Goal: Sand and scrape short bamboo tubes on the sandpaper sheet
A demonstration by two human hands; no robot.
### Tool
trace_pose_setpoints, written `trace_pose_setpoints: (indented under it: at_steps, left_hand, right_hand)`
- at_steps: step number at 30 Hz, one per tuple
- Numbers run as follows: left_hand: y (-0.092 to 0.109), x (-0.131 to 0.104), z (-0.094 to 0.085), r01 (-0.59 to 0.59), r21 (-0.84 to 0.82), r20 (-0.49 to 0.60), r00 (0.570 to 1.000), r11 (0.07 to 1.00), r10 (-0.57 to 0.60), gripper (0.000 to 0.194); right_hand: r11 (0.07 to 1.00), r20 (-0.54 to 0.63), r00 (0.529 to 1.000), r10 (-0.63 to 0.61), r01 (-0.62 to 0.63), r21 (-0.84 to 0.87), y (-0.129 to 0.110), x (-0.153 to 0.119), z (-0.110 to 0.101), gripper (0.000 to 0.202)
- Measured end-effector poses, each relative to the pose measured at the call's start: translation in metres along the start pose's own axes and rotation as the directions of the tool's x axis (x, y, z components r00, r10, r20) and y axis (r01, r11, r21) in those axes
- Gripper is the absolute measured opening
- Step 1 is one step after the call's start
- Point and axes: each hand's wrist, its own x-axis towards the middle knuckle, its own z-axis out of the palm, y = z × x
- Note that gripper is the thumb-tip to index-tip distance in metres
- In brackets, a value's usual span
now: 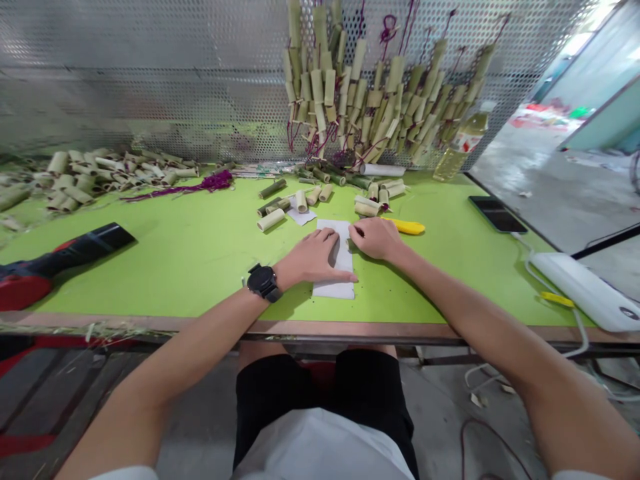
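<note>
A white sheet of paper lies on the green tabletop in front of me. My left hand, with a black watch on its wrist, rests on the paper with thumb and fingers spread, so it is open. At the sheet's right edge is my right hand, its fingers curled closed. A small greenish bit shows under those fingers, but what they grip is mostly hidden. Just beyond the right hand lies a yellow-handled tool. Short bamboo tubes are scattered past the paper, beside a smaller paper scrap.
Strung bamboo pieces hang on the perforated metal panel. Left are a bamboo pile, purple string and a red-black power tool. Right are an oil bottle, a phone and a white device with a cable.
</note>
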Motion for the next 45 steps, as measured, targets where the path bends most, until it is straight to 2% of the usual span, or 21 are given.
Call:
trace_pose_setpoints:
  at_steps: [4, 7, 12, 16, 19, 23, 25, 31, 33, 38, 42, 45]
  left_hand:
    - [-0.002, -0.001, 0.002, 0.021, -0.012, 0.015, 1.000, 1.000, -0.021, 0.116]
    - [-0.003, -0.001, 0.003, 0.056, -0.015, 0.029, 0.998, 0.998, -0.056, 0.123]
    - [-0.002, -0.002, 0.003, 0.049, -0.011, 0.040, 0.998, 0.999, -0.049, 0.122]
    - [-0.005, -0.003, -0.001, 0.026, 0.004, 0.042, 0.999, 1.000, -0.026, 0.121]
    - [-0.009, -0.002, -0.004, 0.009, 0.016, 0.043, 0.999, 1.000, -0.010, 0.123]
    - [-0.012, 0.000, -0.004, 0.002, 0.017, 0.018, 1.000, 1.000, -0.003, 0.122]
    - [-0.011, 0.000, -0.004, 0.010, 0.018, 0.024, 1.000, 1.000, -0.011, 0.124]
    - [-0.009, -0.001, -0.003, 0.020, 0.018, 0.041, 0.999, 1.000, -0.021, 0.131]
    - [-0.008, 0.000, -0.002, 0.022, 0.020, 0.045, 0.999, 1.000, -0.023, 0.130]
    - [-0.009, 0.000, -0.002, 0.018, 0.016, 0.038, 0.999, 1.000, -0.019, 0.130]
    - [-0.008, -0.002, -0.003, 0.050, 0.032, 0.061, 0.997, 0.998, -0.051, 0.134]
    - [-0.007, -0.002, -0.004, 0.047, 0.034, 0.073, 0.996, 0.998, -0.049, 0.135]
  right_hand:
    - [1.000, -0.030, 0.999, 0.014, -0.014, -0.001, 0.005, 0.006, 0.003, 0.046]
    - [1.000, -0.011, 1.000, 0.002, -0.002, -0.002, -0.004, 0.001, 0.005, 0.049]
    - [0.993, -0.012, 0.993, -0.115, 0.114, -0.028, -0.015, -0.007, 0.007, 0.047]
    - [0.996, -0.030, 0.998, -0.050, 0.048, -0.071, -0.004, 0.000, 0.003, 0.048]
    - [0.998, -0.040, 0.999, -0.025, 0.023, -0.058, -0.006, 0.000, 0.003, 0.050]
    - [0.989, -0.041, 0.988, -0.151, 0.150, -0.017, -0.022, -0.006, 0.008, 0.048]
    - [0.983, -0.049, 0.981, -0.186, 0.185, -0.015, -0.021, -0.006, 0.008, 0.048]
    - [0.995, -0.044, 0.997, -0.065, 0.061, -0.075, 0.001, 0.000, 0.001, 0.055]
    - [0.995, -0.043, 0.997, -0.072, 0.068, -0.074, -0.005, -0.002, 0.001, 0.055]
    - [0.977, -0.011, 0.977, -0.212, 0.212, -0.020, -0.027, -0.008, 0.007, 0.053]
    - [0.988, 0.029, 0.990, -0.141, 0.142, -0.052, -0.008, 0.000, 0.006, 0.056]
    - [0.996, 0.002, 0.998, -0.067, 0.067, -0.066, 0.005, 0.003, 0.003, 0.056]
